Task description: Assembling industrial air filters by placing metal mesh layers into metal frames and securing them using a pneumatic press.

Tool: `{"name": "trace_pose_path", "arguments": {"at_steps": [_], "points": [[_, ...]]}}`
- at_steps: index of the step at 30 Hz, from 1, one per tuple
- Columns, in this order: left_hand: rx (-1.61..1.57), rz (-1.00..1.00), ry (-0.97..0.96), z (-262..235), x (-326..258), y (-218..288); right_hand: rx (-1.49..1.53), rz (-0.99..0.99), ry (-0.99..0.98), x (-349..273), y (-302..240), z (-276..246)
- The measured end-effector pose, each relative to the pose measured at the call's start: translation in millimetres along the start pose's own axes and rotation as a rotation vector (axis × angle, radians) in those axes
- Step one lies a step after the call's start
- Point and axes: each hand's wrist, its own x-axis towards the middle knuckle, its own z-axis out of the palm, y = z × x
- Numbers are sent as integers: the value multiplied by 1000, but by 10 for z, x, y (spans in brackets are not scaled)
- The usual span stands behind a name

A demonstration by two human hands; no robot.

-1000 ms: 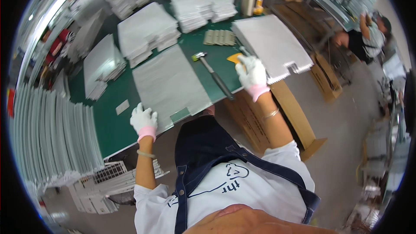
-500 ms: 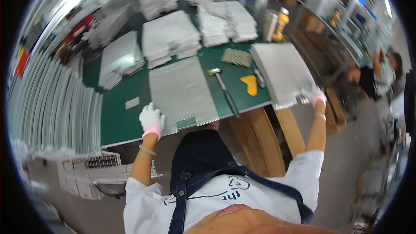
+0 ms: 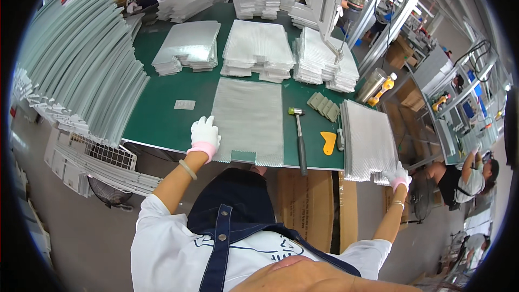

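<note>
A flat grey ribbed sheet (image 3: pixel 248 116) with a notch in its near edge lies on the green table in front of me. My left hand (image 3: pixel 205 134), in a white glove with a pink cuff, rests open at the sheet's left edge, fingers spread. To the right, a stack of similar ribbed sheets (image 3: pixel 369 138) lies at the table's end. My right hand (image 3: pixel 399 176), gloved likewise, is closed at that stack's near right corner; its fingertips are partly hidden there. Between sheet and stack lie a hammer (image 3: pixel 300 138), a yellow scraper (image 3: pixel 328 142) and a screwdriver (image 3: pixel 340 134).
Notched sheet stacks (image 3: pixel 257 43) stand along the back. Many upright panels (image 3: pixel 81 70) crowd the left. Small greenish pieces (image 3: pixel 323 106), a metal flask (image 3: pixel 371 85) and a yellow-capped bottle (image 3: pixel 383 89) are at right. Cardboard (image 3: pixel 305 205) stands below the table. A person (image 3: pixel 470 178) sits far right.
The view has shifted, so the table appears lower and turned. My left hand stays by the flat sheet's left edge, and my right hand stays at the stack's near right corner.
</note>
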Motion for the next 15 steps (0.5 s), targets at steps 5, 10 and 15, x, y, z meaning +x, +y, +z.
{"name": "trace_pose_path", "arguments": {"at_steps": [5,10,15], "points": [[18,-15,16,19,-61,-54,-54,33,-59,-65,-174,-333],[-12,21,30,22,30,30,668,-76,126,615,719,502],[13,-14,18,20,-64,-62,1514,-154,-125,556,598,170]]}}
